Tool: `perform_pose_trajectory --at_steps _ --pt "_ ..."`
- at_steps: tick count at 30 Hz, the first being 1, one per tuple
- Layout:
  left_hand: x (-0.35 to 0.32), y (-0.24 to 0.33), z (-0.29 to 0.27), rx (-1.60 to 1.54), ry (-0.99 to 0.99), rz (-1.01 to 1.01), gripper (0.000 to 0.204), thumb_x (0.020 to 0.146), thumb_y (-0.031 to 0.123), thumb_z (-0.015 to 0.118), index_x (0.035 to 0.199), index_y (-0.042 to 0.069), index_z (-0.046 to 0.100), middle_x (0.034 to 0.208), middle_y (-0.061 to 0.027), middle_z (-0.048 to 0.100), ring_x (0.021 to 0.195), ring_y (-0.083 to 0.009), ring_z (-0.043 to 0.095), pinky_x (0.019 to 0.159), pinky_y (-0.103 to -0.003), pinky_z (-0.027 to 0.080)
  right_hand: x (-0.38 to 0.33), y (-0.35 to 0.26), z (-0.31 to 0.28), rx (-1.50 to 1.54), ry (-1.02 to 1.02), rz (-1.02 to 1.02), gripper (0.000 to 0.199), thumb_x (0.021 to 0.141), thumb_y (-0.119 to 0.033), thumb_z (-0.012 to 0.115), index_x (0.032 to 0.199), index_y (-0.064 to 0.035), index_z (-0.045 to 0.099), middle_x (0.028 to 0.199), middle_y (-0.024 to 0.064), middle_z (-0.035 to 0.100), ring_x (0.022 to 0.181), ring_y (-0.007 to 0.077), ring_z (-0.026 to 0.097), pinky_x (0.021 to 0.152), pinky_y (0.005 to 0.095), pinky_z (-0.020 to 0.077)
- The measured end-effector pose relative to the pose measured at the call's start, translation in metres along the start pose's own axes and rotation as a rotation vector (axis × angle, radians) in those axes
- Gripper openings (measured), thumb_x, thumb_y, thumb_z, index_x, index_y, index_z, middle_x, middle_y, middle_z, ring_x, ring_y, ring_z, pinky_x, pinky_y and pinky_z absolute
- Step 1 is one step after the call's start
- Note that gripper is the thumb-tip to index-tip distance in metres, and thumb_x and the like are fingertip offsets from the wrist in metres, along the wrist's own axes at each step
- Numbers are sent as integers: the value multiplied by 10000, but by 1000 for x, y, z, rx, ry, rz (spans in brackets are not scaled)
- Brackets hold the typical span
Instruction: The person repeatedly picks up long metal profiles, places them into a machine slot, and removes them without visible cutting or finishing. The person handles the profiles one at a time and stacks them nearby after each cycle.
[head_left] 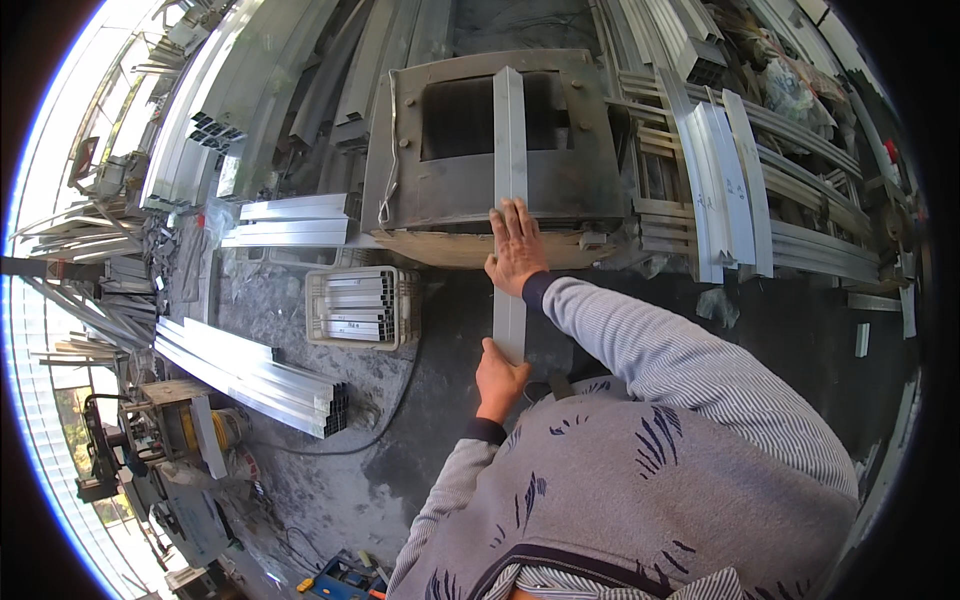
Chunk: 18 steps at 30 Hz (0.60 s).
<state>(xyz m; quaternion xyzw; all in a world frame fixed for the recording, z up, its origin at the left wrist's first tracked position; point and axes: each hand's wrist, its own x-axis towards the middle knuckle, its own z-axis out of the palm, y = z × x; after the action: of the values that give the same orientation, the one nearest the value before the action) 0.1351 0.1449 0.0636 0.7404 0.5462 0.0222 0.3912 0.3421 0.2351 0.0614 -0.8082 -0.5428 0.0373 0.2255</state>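
Patterned garment (640,450) is seen closest; metal bar (510,140) is already laid over the stand (455,190), gripped by left hand (502,380), topped by flat right hand (518,258), not yet released.

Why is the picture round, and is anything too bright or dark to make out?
Head view: the wide lens leaves black corners and bends lines near the rim; head view: glare washes out the windows at left; head view: the metal box has an opening too dark to read; head view: left hand and right hand look fairly clear.
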Motion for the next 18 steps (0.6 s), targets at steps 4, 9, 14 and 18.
perform_pose_trajectory --at_steps 4,9,14,18 --pt "-30 -28 9 -12 2 -8 587 750 205 828 1138 -6 442 1034 -345 688 990 -555 685 860 -572 566 -40 -16 4 -30 -28 17 858 863 -301 685 1601 15 380 1711 224 240 1621 430 146 1288 556 212" --pt "-60 -61 14 -41 -5 -28 626 759 274 866 1143 10 449 1005 -329 676 996 -567 663 838 -568 546 -79 -30 14 -28 -56 10 866 876 -314 671 1612 16 356 1714 240 219 1622 439 129 1284 584 219" --pt "-70 -53 15 -32 18 -83 559 780 269 836 1115 21 463 978 -322 674 996 -572 654 824 -574 532 -89 -29 15 -9 -95 7 839 892 -320 669 1610 -13 363 1706 220 254 1624 427 148 1252 614 274" --pt "-9 -9 7 -13 55 2 502 793 202 760 1151 10 465 982 -334 674 997 -574 654 829 -591 535 -23 -4 10 51 60 9 799 889 -294 659 1595 -18 406 1700 211 311 1619 410 205 1235 634 294"
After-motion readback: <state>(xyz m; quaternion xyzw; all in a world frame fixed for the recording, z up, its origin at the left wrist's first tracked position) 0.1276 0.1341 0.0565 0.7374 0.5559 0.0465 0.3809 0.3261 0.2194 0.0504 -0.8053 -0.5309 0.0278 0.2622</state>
